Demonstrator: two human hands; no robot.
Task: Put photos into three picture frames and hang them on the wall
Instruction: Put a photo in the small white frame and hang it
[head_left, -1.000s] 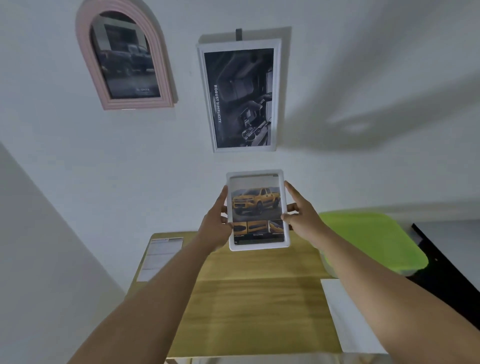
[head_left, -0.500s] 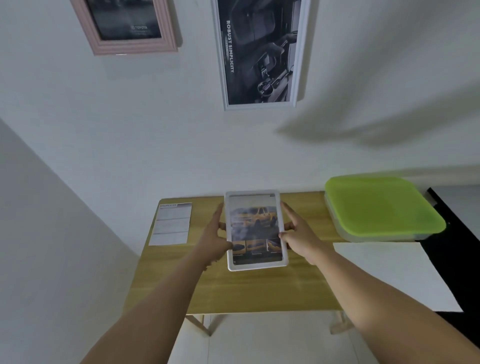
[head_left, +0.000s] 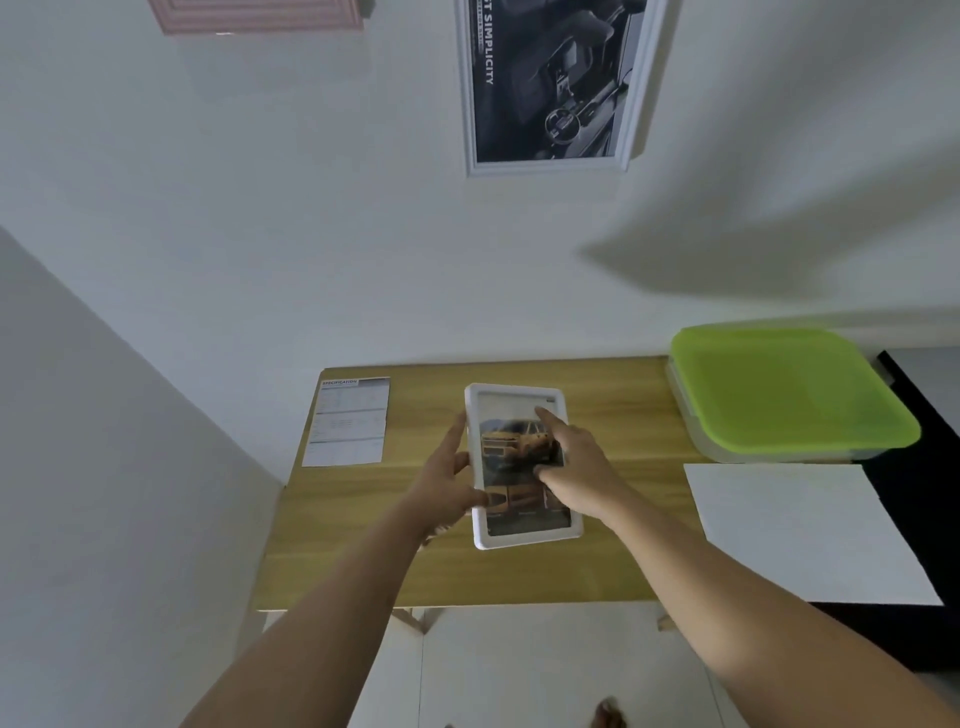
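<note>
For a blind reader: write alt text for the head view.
The left hand grips a white picture frame holding a yellow truck photo over a wooden table; the right hand rests across its front. A white-framed picture and a pink frame hang on the wall above.
</note>
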